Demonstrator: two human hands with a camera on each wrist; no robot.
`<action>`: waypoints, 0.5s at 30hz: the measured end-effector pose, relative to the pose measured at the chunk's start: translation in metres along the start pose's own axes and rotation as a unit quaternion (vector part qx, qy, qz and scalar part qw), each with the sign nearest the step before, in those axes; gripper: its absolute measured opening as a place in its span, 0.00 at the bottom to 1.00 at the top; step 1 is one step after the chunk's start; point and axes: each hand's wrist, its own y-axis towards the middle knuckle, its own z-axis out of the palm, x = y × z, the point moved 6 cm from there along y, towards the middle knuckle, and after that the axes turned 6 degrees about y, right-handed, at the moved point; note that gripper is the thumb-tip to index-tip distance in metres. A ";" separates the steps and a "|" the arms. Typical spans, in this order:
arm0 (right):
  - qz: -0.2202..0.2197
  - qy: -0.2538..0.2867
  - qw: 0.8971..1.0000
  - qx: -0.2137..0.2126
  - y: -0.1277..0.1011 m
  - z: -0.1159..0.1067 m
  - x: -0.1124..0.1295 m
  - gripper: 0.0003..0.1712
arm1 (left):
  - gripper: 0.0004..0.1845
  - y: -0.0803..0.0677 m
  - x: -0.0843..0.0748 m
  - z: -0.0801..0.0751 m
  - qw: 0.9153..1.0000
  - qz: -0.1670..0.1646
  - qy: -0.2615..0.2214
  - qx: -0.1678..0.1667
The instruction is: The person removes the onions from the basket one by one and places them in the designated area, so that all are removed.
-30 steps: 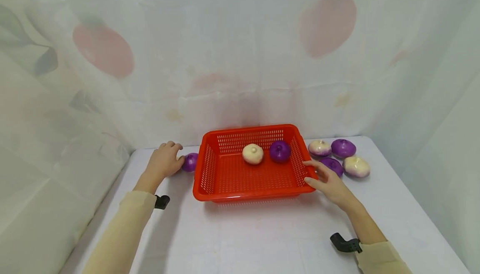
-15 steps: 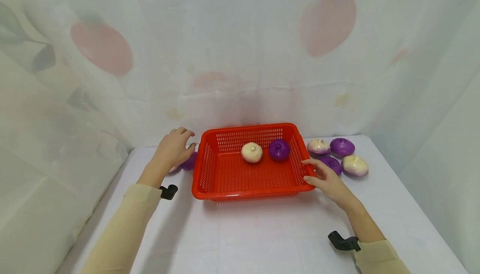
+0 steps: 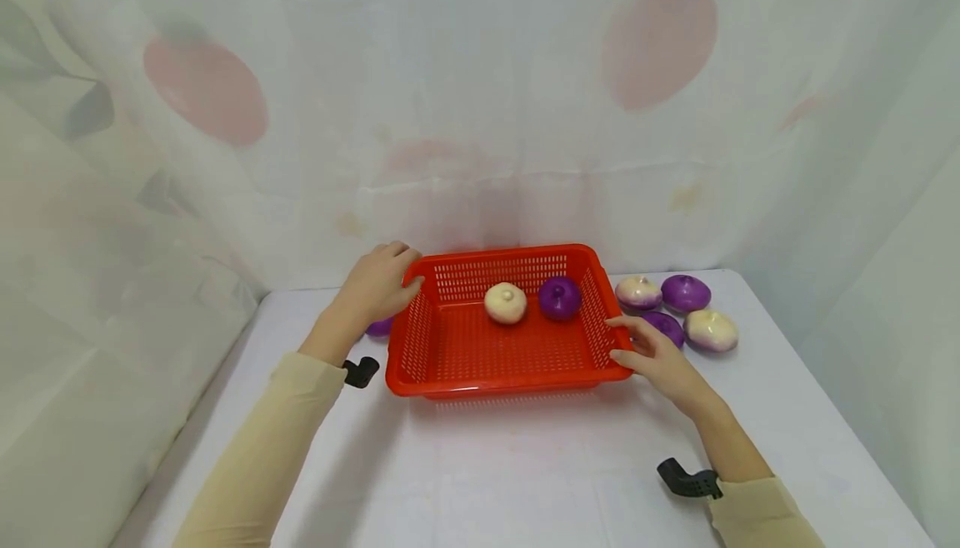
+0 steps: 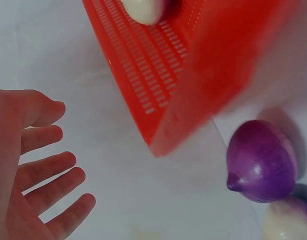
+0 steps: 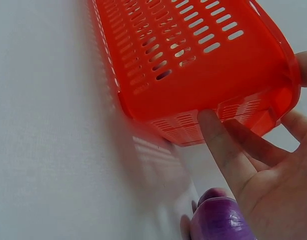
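A red perforated plastic basket [image 3: 502, 386] stands mid-table, with a whitish onion [image 3: 506, 306] and a purple onion [image 3: 559, 298] inside. My right hand [image 3: 660, 365] holds its right front corner; in the right wrist view the thumb presses the outer wall and fingers reach over the rim [image 5: 288, 55]. My left hand [image 3: 375, 286] hovers by the back left corner, overlapping the rim in the head view. In the left wrist view its loosely bent fingers [image 4: 68, 217] hold nothing and stand apart from the basket. Below that hand lies another purple onion [image 4: 263, 160], beside a whitish one [image 4: 287, 222].
Right of the basket sit several onions: a cream-and-purple one [image 3: 639, 293], a purple one [image 3: 686, 293] behind, another purple one [image 3: 663, 327] near my right hand, and a pale one [image 3: 712, 331]. A white curtain [image 3: 480, 115] hangs behind the white-covered table [image 3: 510, 473].
My left hand has moved right and slightly away from me, from beside the left onions to the basket's back left corner. The right hand keeps its place at the basket.
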 end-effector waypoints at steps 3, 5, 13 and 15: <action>0.000 0.005 1.000 0.003 0.000 0.000 -0.001 0.30 | 0.21 0.005 -0.011 -0.003 1.000 0.012 0.008 0.002; -0.002 0.008 1.000 0.007 0.001 0.001 -0.002 0.30 | 0.21 0.009 -0.018 -0.004 1.000 0.019 0.011 0.005; -0.013 0.009 1.000 0.007 0.001 0.002 -0.001 0.29 | 0.19 0.024 -0.045 -0.005 0.998 0.053 0.024 0.005; -0.014 0.007 1.000 0.007 0.001 0.002 -0.001 0.29 | 0.19 0.029 -0.050 -0.002 0.998 0.064 0.028 0.003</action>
